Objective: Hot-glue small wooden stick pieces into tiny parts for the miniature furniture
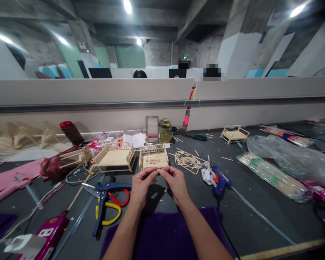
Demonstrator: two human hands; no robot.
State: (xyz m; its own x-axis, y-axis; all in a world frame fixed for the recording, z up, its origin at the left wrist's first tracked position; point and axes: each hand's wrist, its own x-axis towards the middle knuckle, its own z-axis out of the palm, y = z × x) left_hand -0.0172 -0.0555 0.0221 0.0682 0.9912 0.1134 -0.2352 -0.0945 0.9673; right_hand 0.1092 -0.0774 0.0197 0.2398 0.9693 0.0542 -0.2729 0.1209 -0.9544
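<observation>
Lying nearest, a soft purple cloth is spread beneath the forearms, on a dark, smooth tabletop flecked with pale bits. Just beyond it, the left hand and right hand meet almost tip to tip, thumbs and forefingers pinched together on a small wooden piece too tiny to make out in detail; the other fingers are curled in. This piece sits right at the near edge of a little tray-like wooden frame, railed at its back and sides, its slatted floor holding a scatter of small pale bits. To the left of the hands lie metal cutters with blue arms and red and yellow loops; to the right, a blue glue gun rests beside crumpled white paper.

Left of the frame stands a wider, straight-slatted wooden bench; on its right is a loose heap of short sticks. Farther right, a clear, glossy plastic bag is packed with long, slender sticks. Behind the frame, a rounded, see-through greenish bottle stands near the flat pale partition.
</observation>
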